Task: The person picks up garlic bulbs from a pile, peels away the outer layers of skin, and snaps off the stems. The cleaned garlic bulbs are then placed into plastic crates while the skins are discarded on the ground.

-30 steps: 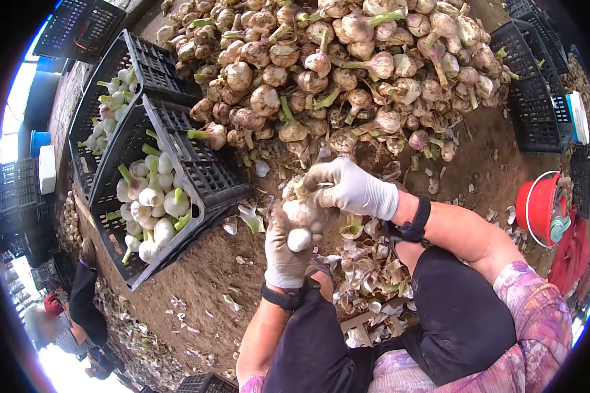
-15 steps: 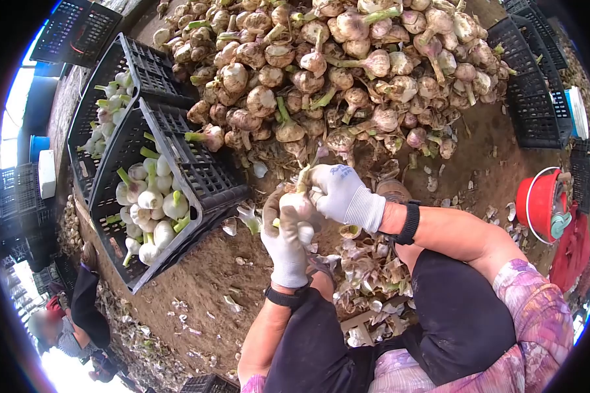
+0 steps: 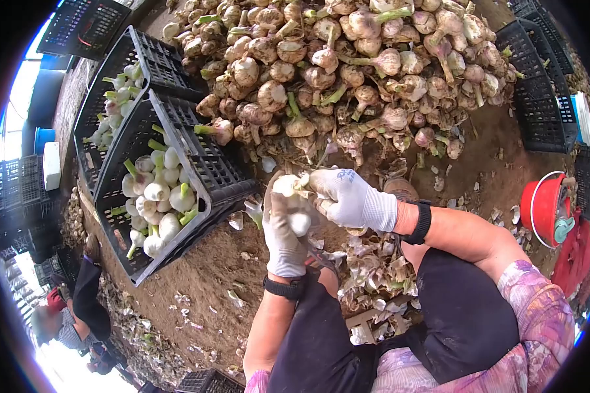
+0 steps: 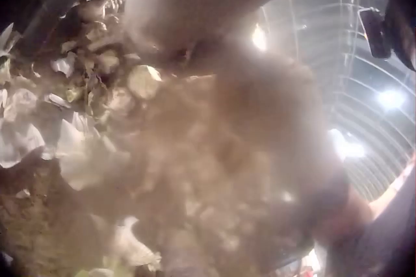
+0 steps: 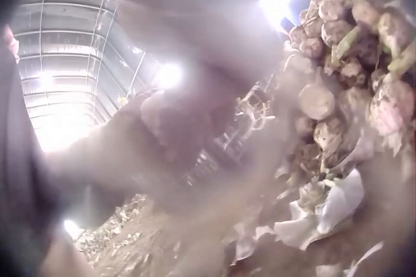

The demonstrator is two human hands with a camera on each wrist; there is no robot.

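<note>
Both hands wear pale work gloves and meet over the ground in the head view. The left hand (image 3: 285, 239) holds a garlic bulb (image 3: 286, 186) near its fingertips. A second round, white bulb (image 3: 299, 224) shows against the same palm. From the right, the right hand (image 3: 351, 200) pinches the upper bulb's stem side, fingers curled down. Dirt stains the left glove's fingers. The wrist views are hazy; in the left one the glove (image 4: 195, 4) fills the top, and in the right one the other glove (image 5: 188, 37) covers the upper middle.
A heap of unpeeled garlic (image 3: 347, 78) lies ahead. Left stands a black crate (image 3: 206, 187) of cleaned bulbs, another behind it. Peeled skins (image 3: 367, 272) litter the ground between the legs. At right are a red bucket (image 3: 541, 208) and black crates (image 3: 537, 85). Another person (image 3: 72, 321) sits far left.
The bulb between the hands has turned from brownish and skin-covered to whiter. The right hand has shifted slightly right of it, and the left hand stays underneath.
</note>
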